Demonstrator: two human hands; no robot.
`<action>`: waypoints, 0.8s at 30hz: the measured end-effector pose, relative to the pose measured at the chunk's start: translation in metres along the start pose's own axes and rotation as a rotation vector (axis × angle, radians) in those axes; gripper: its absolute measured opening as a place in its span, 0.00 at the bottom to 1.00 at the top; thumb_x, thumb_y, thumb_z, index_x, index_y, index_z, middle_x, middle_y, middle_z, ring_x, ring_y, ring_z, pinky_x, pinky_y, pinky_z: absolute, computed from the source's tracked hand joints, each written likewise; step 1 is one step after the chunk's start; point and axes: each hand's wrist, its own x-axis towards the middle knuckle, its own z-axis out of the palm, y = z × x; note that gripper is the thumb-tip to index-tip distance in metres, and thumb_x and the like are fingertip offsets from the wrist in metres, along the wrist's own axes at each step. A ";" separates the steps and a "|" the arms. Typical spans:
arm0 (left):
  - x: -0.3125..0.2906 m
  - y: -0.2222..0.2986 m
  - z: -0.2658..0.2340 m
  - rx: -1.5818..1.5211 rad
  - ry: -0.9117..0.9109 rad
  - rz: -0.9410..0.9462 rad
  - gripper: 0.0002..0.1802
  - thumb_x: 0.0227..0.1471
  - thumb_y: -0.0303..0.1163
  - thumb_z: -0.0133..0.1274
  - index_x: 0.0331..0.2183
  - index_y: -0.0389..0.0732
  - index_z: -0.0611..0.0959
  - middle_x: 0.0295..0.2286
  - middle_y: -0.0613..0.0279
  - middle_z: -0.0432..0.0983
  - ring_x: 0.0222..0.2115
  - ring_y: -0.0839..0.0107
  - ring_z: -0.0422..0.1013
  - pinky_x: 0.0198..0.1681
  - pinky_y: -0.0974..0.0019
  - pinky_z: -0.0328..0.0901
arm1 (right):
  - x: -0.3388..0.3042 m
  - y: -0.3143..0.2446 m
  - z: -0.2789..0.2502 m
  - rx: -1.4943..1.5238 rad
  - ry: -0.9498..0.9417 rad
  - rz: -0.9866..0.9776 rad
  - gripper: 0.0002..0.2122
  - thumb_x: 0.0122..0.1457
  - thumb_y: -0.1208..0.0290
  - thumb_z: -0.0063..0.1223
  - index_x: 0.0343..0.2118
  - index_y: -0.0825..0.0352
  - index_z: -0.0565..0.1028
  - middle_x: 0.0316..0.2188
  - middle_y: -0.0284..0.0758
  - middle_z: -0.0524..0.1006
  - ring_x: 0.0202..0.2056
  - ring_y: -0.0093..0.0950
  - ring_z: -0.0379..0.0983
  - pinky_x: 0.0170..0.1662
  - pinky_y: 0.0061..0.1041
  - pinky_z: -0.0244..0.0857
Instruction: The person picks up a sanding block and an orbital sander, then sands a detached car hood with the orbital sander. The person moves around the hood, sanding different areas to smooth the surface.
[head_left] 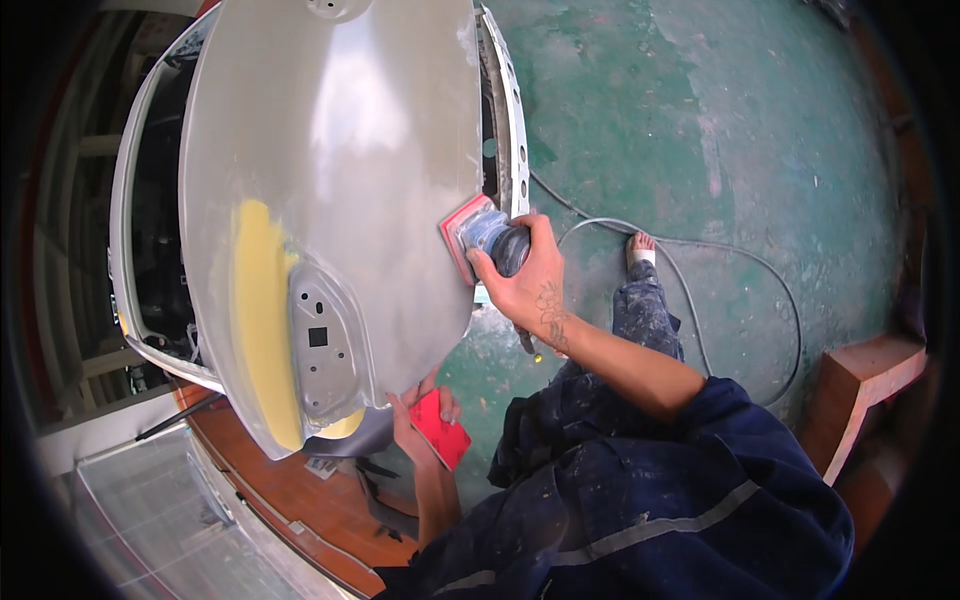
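Observation:
A grey car body panel point(400, 230) stretches out in front of me, with a long yellow filler patch point(255, 310) on its left side. Beside that patch is a recess point(325, 345) with several holes. My right hand point(530, 275) is wrapped around the dark and blue body of a power sander point(488, 232). The sander's square red-edged pad is tilted at the panel's right edge; whether it touches is unclear. Lower down, my left hand point(412, 430) grips a red sanding sheet point(440, 432) by the panel's near corner, its fingertips partly hidden.
A grey hose point(690, 240) loops over the green floor point(740, 120) on the right. An orange-brown bench point(870, 365) stands at the right. Left of the panel is a car body frame point(125, 210); a glass pane point(150, 505) lies at the lower left.

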 end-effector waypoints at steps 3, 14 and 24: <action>-0.001 -0.001 0.001 -0.020 0.012 -0.005 0.46 0.70 0.62 0.29 0.61 0.23 0.64 0.62 0.26 0.60 0.22 0.70 0.62 0.25 0.66 0.61 | 0.006 0.005 0.000 0.003 0.021 -0.049 0.29 0.50 0.62 0.72 0.48 0.71 0.69 0.41 0.50 0.75 0.40 0.48 0.76 0.45 0.42 0.71; -0.002 0.002 0.004 -0.035 0.001 -0.015 0.49 0.69 0.63 0.29 0.62 0.20 0.61 0.61 0.25 0.61 0.22 0.70 0.61 0.26 0.66 0.60 | -0.040 0.018 -0.025 -0.122 -0.310 -0.124 0.30 0.51 0.59 0.72 0.49 0.71 0.68 0.43 0.46 0.73 0.42 0.47 0.77 0.41 0.43 0.73; -0.003 0.002 0.006 -0.006 0.028 -0.027 0.44 0.69 0.63 0.31 0.63 0.31 0.67 0.62 0.33 0.62 0.21 0.70 0.61 0.25 0.66 0.60 | -0.019 0.016 -0.028 -0.087 -0.350 -0.126 0.28 0.52 0.58 0.71 0.47 0.69 0.68 0.42 0.46 0.72 0.38 0.51 0.77 0.38 0.46 0.73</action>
